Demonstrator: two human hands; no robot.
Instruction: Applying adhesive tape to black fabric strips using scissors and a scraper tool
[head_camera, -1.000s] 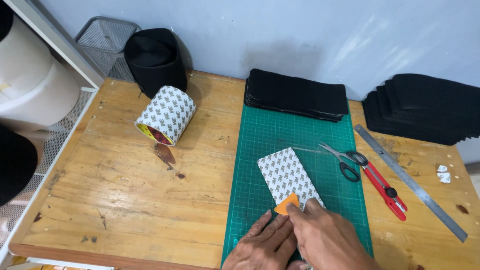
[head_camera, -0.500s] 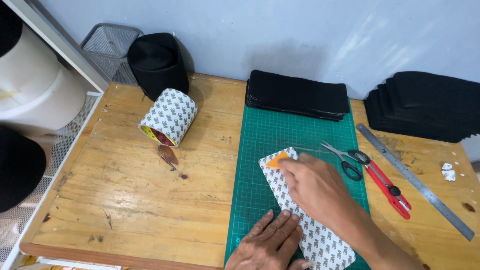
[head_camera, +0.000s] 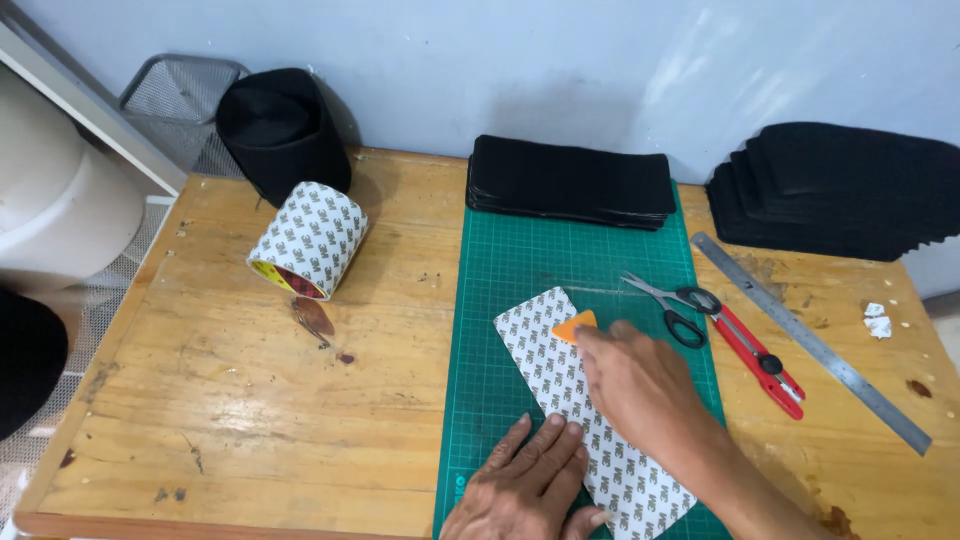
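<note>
- Right hand is gripping an orange scraper, fingers curled, on the patterned strip lying mid green cutting mat.
- Left hand, fingers together and flat, is pressing the strip at 6 o'clock.
- Mesh bin is sitting at 10 o'clock; contents unclear.

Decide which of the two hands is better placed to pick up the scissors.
Right. The right hand holds the orange scraper just beside the scissors; the left hand is farther away, pressing the patterned strip.
</note>
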